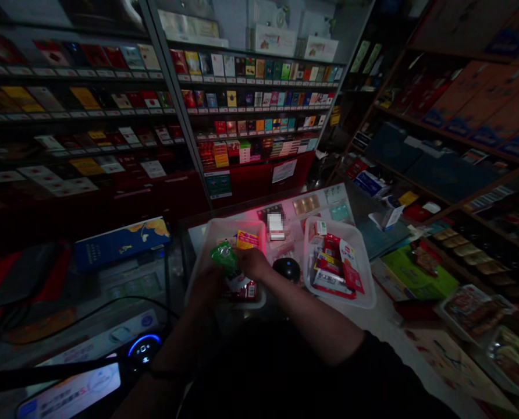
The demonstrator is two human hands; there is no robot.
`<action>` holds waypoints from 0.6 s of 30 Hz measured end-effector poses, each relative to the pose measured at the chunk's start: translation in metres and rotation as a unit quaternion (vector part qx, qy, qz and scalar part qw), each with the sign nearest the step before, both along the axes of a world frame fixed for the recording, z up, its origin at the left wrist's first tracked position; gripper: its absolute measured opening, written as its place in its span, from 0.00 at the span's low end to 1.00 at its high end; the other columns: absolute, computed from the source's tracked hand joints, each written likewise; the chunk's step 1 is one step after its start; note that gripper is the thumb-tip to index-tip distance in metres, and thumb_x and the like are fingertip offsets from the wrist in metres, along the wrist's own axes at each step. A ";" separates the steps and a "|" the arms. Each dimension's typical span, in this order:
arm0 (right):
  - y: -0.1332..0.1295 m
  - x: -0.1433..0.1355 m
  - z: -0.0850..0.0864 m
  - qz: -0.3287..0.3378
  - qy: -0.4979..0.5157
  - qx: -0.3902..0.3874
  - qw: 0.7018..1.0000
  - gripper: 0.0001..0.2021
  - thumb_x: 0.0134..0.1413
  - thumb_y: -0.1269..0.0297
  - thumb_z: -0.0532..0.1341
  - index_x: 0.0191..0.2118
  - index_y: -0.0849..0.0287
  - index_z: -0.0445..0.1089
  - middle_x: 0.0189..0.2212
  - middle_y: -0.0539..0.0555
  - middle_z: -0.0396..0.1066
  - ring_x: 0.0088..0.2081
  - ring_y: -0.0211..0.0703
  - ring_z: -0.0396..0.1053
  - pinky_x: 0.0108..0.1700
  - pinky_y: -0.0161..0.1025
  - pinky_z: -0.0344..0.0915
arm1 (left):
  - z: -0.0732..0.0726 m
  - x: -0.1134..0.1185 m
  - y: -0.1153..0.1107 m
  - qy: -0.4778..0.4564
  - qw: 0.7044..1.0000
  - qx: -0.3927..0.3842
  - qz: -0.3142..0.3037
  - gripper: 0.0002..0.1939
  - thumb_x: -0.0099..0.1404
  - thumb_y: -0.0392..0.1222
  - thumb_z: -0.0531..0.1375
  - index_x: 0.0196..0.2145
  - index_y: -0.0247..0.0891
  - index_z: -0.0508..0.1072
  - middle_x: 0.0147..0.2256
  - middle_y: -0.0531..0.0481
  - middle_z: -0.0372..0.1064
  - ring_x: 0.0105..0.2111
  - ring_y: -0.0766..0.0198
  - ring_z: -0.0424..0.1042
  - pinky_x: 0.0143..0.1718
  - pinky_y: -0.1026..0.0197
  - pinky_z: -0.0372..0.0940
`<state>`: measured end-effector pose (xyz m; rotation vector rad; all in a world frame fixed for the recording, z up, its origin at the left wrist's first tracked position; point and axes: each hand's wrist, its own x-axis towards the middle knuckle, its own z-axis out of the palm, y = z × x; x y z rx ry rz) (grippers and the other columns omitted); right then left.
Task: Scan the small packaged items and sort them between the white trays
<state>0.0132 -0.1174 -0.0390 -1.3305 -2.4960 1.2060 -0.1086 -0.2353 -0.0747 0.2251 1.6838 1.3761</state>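
I have the right hand [253, 265] pinched on the right side of a green packet [223, 256], over the left plastic bin [199, 256]. Left hand [209, 284] is at the packet's lower left, too dark for me to tell its grip. Right plastic bin [366, 273] holds red packets [352, 267], black round object [287, 269] between bins.

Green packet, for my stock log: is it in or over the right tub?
No, the green packet is in or over the left tub.
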 end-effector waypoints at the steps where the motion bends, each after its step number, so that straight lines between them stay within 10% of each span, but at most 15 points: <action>1: 0.002 0.003 0.003 -0.001 0.003 0.000 1.000 0.08 0.58 0.70 0.64 0.29 0.58 0.80 0.28 0.50 0.78 0.34 0.41 0.73 0.33 0.33 0.58 | 0.005 0.000 0.001 0.007 1.000 -0.015 0.001 0.12 0.55 0.48 0.69 0.32 0.36 0.79 0.21 0.50 0.74 0.21 0.59 0.73 0.23 0.61 0.64; 10: 0.029 0.010 0.034 0.000 0.111 0.038 0.993 0.10 0.63 0.64 0.64 0.31 0.59 0.78 0.29 0.50 0.76 0.32 0.37 0.68 0.34 0.33 0.56 | 0.028 0.006 -0.002 0.071 0.987 -0.006 -0.144 0.18 0.53 0.54 0.70 0.36 0.38 0.82 0.30 0.48 0.81 0.29 0.56 0.79 0.29 0.60 0.68; 18: 0.043 0.019 0.026 -0.091 0.207 -0.010 0.974 0.11 0.62 0.63 0.60 0.30 0.60 0.74 0.28 0.50 0.73 0.32 0.39 0.68 0.35 0.34 0.61 | 0.029 0.017 -0.012 0.015 0.979 0.024 -0.201 0.21 0.48 0.53 0.74 0.36 0.36 0.84 0.32 0.44 0.82 0.30 0.52 0.79 0.31 0.57 0.70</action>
